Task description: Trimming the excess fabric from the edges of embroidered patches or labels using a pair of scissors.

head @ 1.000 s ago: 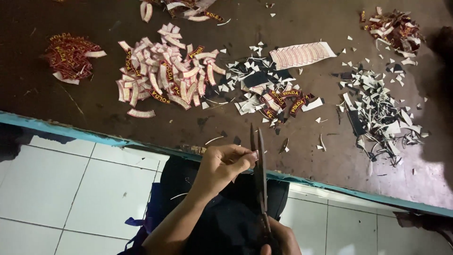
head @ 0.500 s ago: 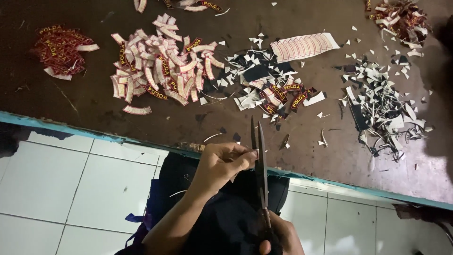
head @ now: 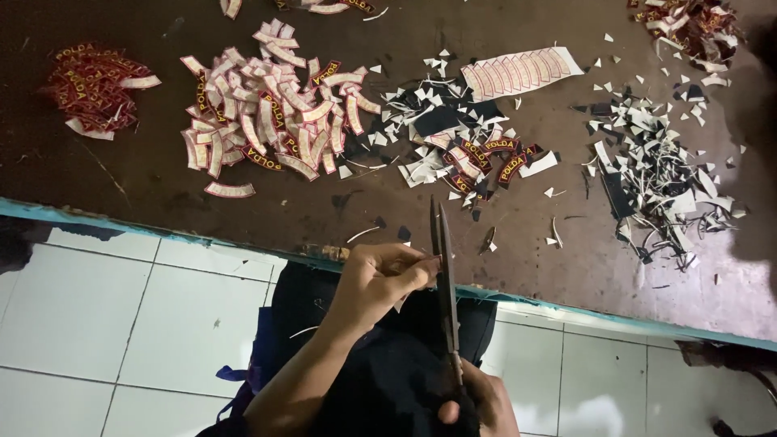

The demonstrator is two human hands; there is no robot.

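Note:
My left hand (head: 380, 279) pinches a small patch piece, mostly hidden by the fingers, right against the blades of long scissors (head: 443, 275). My right hand (head: 477, 405) grips the scissors' handles at the bottom edge, partly out of view. The blades point away from me, nearly closed, over the edge of a dark brown table (head: 283, 214). A large pile of curved cut patches (head: 271, 113) lies beyond my left hand. A strip of uncut patches (head: 518, 73) lies further back.
A red patch pile (head: 93, 85) lies at the far left, another heap (head: 688, 24) at the top right. White and black trimmings (head: 655, 182) cover the right side. Below the teal table edge (head: 121, 226) are white floor tiles (head: 121, 324) and my dark-clothed lap.
The view has shifted slightly, so the table items sit a little lower and to the left. My hands and the scissors stay in much the same place, still working on the small piece.

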